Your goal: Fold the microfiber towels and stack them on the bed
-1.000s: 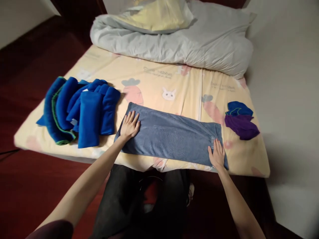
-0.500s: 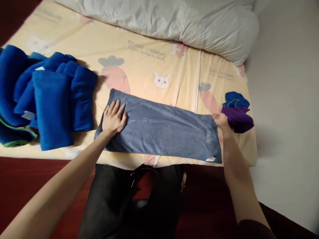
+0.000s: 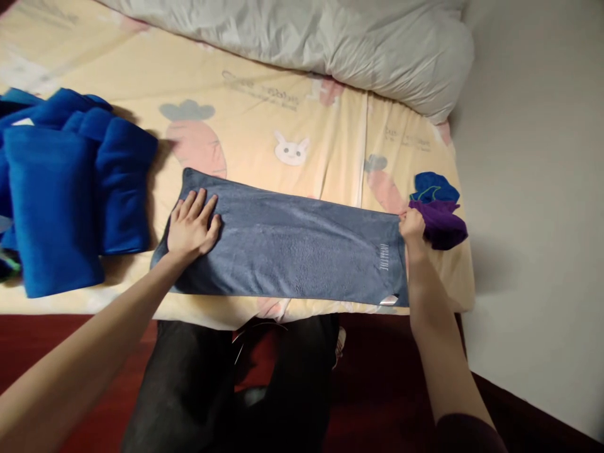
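A long grey-blue towel (image 3: 292, 245) lies spread across the front of the bed, with light lettering and a small white tag at its right end. My left hand (image 3: 193, 223) rests flat on the towel's left end, its fingers spread. At the towel's upper right corner, my right hand (image 3: 412, 224) is closed on the cloth. Just beyond that hand sits a small crumpled bundle of purple cloth (image 3: 441, 223) and blue cloth (image 3: 434, 187).
Several blue towels (image 3: 51, 207) lie piled at the left on the patterned bed sheet (image 3: 255, 138). A white quilt (image 3: 368, 44) runs along the back. The wall (image 3: 533, 189) stands at the right. My legs are at the bed's front edge.
The view has shifted right, so the blue pile is partly cut off. The towel looks stretched straighter and smoother near its right end. Both hands keep their places on it.
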Tool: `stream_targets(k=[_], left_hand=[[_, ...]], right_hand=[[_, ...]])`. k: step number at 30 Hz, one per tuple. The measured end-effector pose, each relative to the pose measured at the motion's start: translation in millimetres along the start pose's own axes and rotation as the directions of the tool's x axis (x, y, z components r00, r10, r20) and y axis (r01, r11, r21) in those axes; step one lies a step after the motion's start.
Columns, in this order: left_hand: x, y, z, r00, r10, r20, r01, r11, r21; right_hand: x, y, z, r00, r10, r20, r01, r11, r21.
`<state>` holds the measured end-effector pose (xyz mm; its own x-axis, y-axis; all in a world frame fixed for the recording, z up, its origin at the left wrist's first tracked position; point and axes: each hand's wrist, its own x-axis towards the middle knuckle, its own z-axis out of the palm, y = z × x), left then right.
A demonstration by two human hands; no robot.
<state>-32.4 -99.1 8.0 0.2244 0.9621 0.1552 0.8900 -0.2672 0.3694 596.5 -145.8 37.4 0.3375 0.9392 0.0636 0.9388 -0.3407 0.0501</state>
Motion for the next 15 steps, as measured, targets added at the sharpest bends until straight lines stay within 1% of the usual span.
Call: stream_targets(k=[2,3,5,6,8,9,11,12,13,14,15], left_hand=[[0.1,-0.5,0.3,1.000,-0.001,0.003,0.001,1.000,0.000],[0.2,-0.6,0.3,1.000,-0.002,0.005,0.002,1.000,0.000],[0.1,-0.3,0.1,1.000,-0.002,0.008,0.002,1.000,0.001],[0.0,0.0,0.0,1.000,-0.001,0.008,0.001,1.000,0.003],[-0.3,0.8,-0.3,1.000,0.000,0.007,0.000,1.000,0.008],[-0.5,1.1,-0.4,1.000,-0.001,0.007,0.000,1.000,0.012],[-0.9,1.6,-0.6,1.000,-0.004,0.006,0.003,1.000,0.020],[-0.9,1.6,-0.8,1.000,-0.003,0.010,0.003,1.000,0.026],[-0.9,1.4,-1.0,1.000,-0.001,0.016,0.001,0.999,0.032],[-0.8,1.1,-1.2,1.000,0.002,0.023,-0.003,0.999,0.040],[-0.5,0.6,-1.5,0.999,0.009,0.034,-0.011,0.999,0.049]], right_hand=[[-6.6,-15.4,-1.7,0.992,0.118,-0.039,-0.117,0.993,0.024],[-9.5,-27.1,-4.3,0.985,0.162,-0.057,-0.159,0.986,0.053],[-16.1,-59.4,-12.5,0.985,0.149,-0.092,-0.138,0.984,0.109],[-20.8,-79.8,-17.5,0.988,0.114,-0.102,-0.099,0.986,0.136],[-34.2,-126.4,-25.8,0.993,-0.048,-0.106,0.071,0.973,0.221],[-42.9,-150.7,-27.9,0.984,-0.150,-0.094,0.170,0.949,0.266],[-61.9,-194.4,-26.1,0.945,-0.320,-0.061,0.322,0.888,0.329],[-70.8,-211.3,-22.4,0.925,-0.378,-0.034,0.366,0.863,0.348],[-78.5,-223.3,-17.1,0.912,-0.409,-0.003,0.382,0.849,0.363],[-84.3,-230.0,-11.0,0.903,-0.428,0.024,0.389,0.841,0.375],[-88.1,-231.1,-4.4,0.900,-0.435,0.042,0.387,0.838,0.383]])
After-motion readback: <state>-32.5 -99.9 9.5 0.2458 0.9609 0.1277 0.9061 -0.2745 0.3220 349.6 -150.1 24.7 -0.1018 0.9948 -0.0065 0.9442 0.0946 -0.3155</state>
